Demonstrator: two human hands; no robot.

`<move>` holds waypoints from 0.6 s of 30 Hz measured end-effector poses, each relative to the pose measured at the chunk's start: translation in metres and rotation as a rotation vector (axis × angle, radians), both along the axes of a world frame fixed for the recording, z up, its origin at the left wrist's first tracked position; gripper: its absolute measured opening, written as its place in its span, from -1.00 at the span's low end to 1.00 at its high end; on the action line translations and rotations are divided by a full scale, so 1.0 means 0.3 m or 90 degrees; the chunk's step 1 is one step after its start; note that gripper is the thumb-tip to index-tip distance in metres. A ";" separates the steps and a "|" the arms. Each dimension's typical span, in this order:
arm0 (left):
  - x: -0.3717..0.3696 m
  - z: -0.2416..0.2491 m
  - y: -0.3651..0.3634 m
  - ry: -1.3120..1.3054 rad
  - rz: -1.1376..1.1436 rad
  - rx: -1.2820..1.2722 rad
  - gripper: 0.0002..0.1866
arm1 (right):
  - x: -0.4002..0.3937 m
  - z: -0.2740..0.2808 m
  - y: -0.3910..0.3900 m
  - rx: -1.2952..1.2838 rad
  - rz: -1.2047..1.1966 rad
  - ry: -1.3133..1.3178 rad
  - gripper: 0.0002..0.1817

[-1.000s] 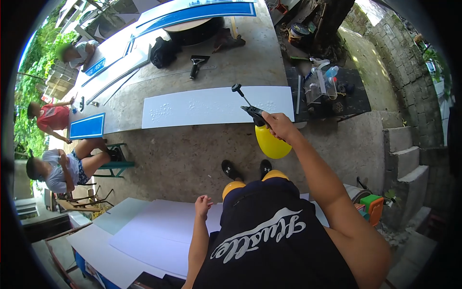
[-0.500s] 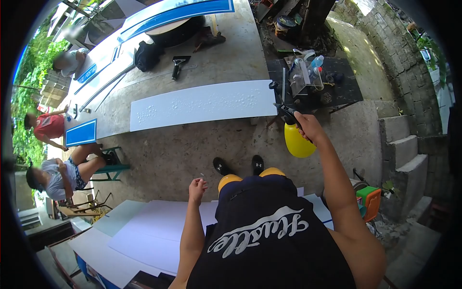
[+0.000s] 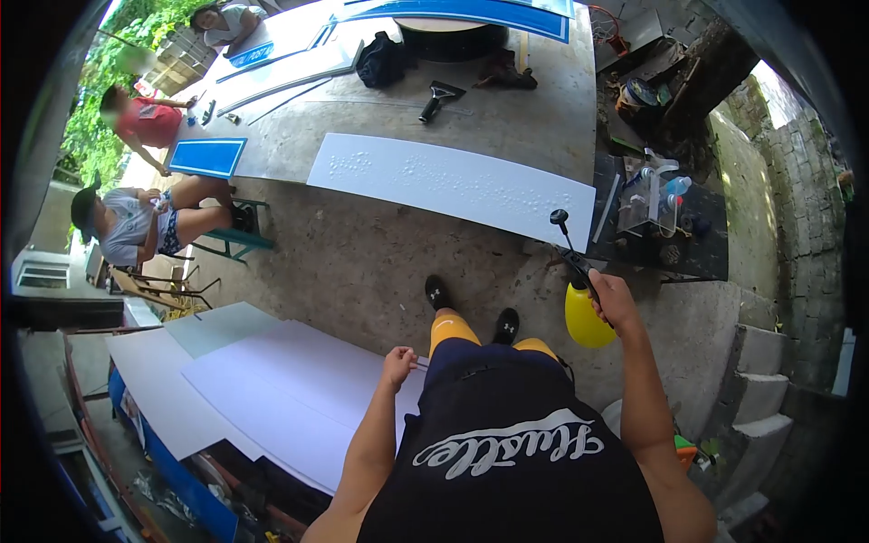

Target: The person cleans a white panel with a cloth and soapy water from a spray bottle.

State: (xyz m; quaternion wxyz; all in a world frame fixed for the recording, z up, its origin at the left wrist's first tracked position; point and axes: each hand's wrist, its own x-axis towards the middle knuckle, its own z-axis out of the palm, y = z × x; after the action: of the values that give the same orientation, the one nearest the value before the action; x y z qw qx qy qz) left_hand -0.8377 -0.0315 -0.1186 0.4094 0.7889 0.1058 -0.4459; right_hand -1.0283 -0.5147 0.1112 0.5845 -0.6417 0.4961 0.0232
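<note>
Yellow sprayer (image 3: 587, 321) gripped in right hand (image 3: 615, 299); left hand (image 3: 398, 366) curled, contents unclear; squeegee (image 3: 438, 101) beyond droplet-covered white panel (image 3: 453, 188).

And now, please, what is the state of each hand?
Left hand: curled, nothing seen in it; whether fully closed, cannot tell.
Right hand: closed, holding the sprayer.

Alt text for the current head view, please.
A person's right hand holds a yellow spray bottle by the near right corner of a droplet-dotted white panel on a table. The left hand is loosely curled near large white sheets; three other people are at left.
</note>
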 end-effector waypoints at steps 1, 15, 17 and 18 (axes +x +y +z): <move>0.006 -0.009 0.006 -0.013 0.023 -0.013 -0.72 | 0.057 0.016 0.015 -0.006 0.022 -0.004 -0.42; 0.444 -0.166 0.105 0.036 0.147 -0.053 -0.77 | 1.146 0.030 0.334 -0.028 0.295 -0.022 -0.37; 0.575 -0.137 0.125 0.040 0.179 -0.041 -0.79 | 1.280 0.043 0.386 -0.026 0.307 -0.031 -0.37; 0.632 -0.132 0.139 0.036 0.194 -0.044 -0.79 | 1.339 0.053 0.412 -0.035 0.315 -0.029 -0.38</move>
State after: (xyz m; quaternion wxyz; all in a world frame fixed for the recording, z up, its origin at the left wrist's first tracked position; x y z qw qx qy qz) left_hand -0.6481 0.0101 -0.1581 0.4962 0.7364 0.2199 -0.4039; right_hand -0.6266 -0.3912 0.1269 0.5545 -0.7594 0.3113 0.1377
